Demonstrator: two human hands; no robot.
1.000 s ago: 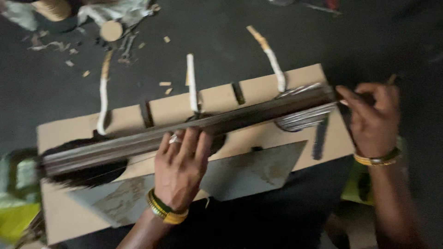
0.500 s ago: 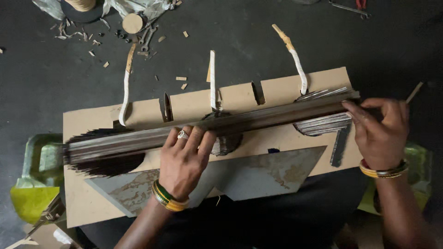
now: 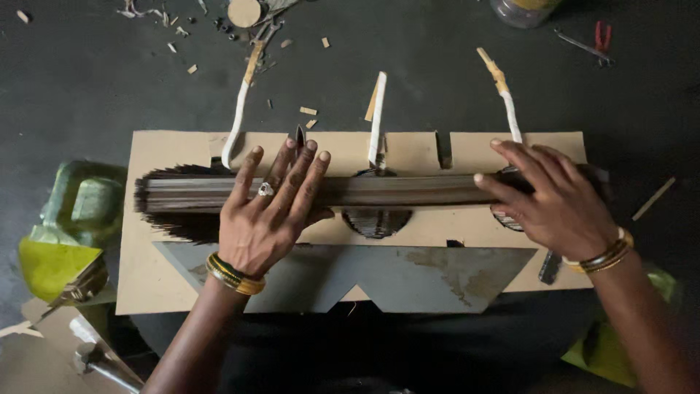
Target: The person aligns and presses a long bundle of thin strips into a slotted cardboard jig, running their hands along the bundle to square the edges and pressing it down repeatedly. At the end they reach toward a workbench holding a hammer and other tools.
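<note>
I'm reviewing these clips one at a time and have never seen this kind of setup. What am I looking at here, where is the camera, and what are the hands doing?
There is no machine: a person works with two bare hands, filmed by a camera on their head looking down at a dark floor.

A flat cardboard board lies there, with notches cut in its far edge. Across it lies a long bundle of thin dark sticks. The left hand presses flat on the bundle with spread fingers; the right hand rests flat over its right end. Neither hand grips anything.

Three pale cords run up from the notches. A grey metal sheet with a cut-out lies on the board's near side. Around it: a green container at left, red-handled pliers top right, and scattered scraps.
</note>
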